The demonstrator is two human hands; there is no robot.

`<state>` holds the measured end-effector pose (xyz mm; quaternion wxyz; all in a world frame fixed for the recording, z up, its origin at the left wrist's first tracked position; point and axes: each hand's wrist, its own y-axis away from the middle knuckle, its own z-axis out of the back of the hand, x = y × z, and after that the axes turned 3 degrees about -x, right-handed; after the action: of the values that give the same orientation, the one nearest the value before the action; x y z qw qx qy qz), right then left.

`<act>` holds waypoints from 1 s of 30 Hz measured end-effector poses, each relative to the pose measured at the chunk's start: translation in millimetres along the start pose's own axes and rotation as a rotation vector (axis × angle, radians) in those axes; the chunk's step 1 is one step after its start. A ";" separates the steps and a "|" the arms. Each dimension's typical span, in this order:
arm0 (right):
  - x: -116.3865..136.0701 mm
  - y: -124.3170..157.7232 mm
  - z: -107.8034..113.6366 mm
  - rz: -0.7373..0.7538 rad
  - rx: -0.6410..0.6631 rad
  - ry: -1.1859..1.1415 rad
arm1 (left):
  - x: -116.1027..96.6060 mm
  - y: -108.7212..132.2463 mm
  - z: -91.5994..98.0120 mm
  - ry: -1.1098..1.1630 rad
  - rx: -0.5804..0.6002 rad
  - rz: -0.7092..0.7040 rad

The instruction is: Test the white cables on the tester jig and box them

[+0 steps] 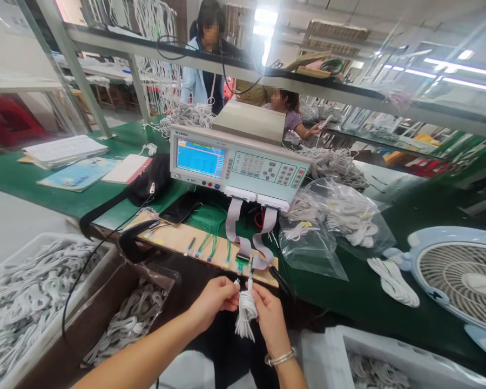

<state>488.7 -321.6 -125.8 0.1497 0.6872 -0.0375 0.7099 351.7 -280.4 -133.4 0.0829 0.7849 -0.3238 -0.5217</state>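
Pinching white cable [245,314] — left hand [213,302], right hand [269,319], green bench [360,294], overhead shelf [340,93]

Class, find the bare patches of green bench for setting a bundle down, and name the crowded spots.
Bare green mat between plastic bag, loose coil and near edge; also before the booklets at left. Crowded: tester, wiring board.

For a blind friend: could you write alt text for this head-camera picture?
The left hand and right hand hold a coiled white cable before a wooden board wired to a grey tester; bagged cables lie to its right.
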 end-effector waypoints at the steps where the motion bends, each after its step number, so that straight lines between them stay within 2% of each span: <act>1: -0.4 -0.4 -1.1 -0.007 -0.003 -0.017 | -0.6 0.0 1.5 -0.005 0.003 0.003; 6: -6.2 -1.4 -13.3 -0.152 -0.046 -0.307 | -3.8 -0.7 6.6 0.018 0.014 0.034; 8: -6.1 -1.3 -16.1 -0.136 -0.082 -0.370 | -5.1 -1.0 6.1 0.026 0.010 0.030; 11: -1.3 0.4 -12.2 -0.083 -0.100 -0.288 | -5.5 -0.7 2.2 0.025 -0.007 0.002; 15: 3.7 7.7 -2.0 -0.120 -0.072 -0.167 | -2.4 0.8 -6.4 0.065 -0.059 -0.050; 20: -0.7 18.5 -4.0 -0.125 -0.100 -0.215 | 5.1 1.3 -14.4 0.149 -0.126 -0.109; 25: -2.5 18.1 -12.1 -0.155 -0.101 -0.318 | 7.9 -2.6 -12.1 0.176 -0.114 -0.155; 30: -5.0 11.9 -11.9 -0.208 -0.071 -0.296 | -0.3 -3.7 -6.1 0.026 -0.056 -0.135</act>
<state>474.1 -330.6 -129.5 0.2393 0.7787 -0.0127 0.5798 358.5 -278.6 -132.3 0.0737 0.8091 -0.2543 -0.5246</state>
